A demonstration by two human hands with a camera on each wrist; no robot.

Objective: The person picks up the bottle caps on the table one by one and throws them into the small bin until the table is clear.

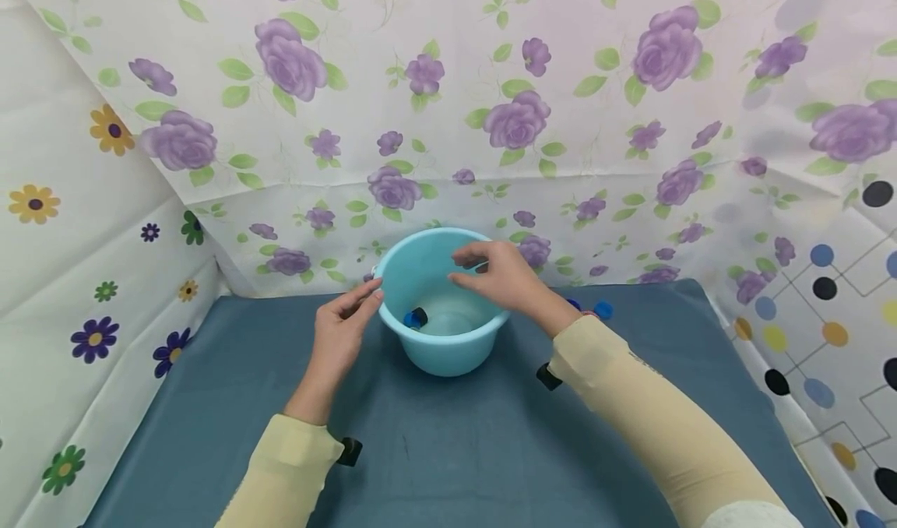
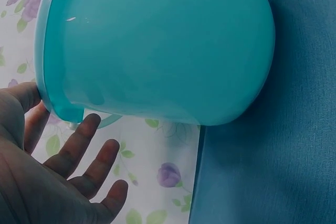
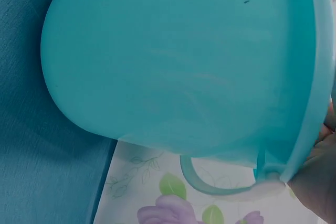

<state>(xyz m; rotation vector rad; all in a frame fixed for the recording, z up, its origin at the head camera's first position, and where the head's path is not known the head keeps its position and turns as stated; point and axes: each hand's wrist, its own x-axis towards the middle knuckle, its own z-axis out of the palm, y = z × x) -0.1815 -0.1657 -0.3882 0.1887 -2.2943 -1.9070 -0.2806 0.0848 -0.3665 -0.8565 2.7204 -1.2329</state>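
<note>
Nearest the camera in the head view, a pale yellow left sleeve point(image 1: 283, 469) and right sleeve point(image 1: 652, 419) reach up from the bottom edge, each with a small black block point(image 1: 350, 452) at the wrist. Between the hands, a light blue plastic bucket point(image 1: 448, 358) stands upright on a dark blue cloth point(image 1: 448, 450), near its far edge. The left hand point(image 1: 338, 333) pinches the bucket's left rim between thumb and fingers. The right hand point(image 1: 503, 277) hangs over the right side of the opening, fingers loosely bent, thumb apart from them, with nothing visible in its grasp. On the bucket floor, toward the left, lie a small black piece point(image 1: 420, 315) and a small blue piece point(image 1: 411, 322). Past the right wrist, a blue disc point(image 1: 603, 310) lies on the cloth. Behind hangs a white sheet with purple roses point(image 1: 522, 123). In the left wrist view, the bucket lies sideways across the frame; two digits meet at its rim while the other three spread clear. In the right wrist view, the bucket's side and loop handle point(image 3: 202, 183) fill most of the frame; the right hand is mostly hidden behind the rim, its fingers too obscured to read.
</note>
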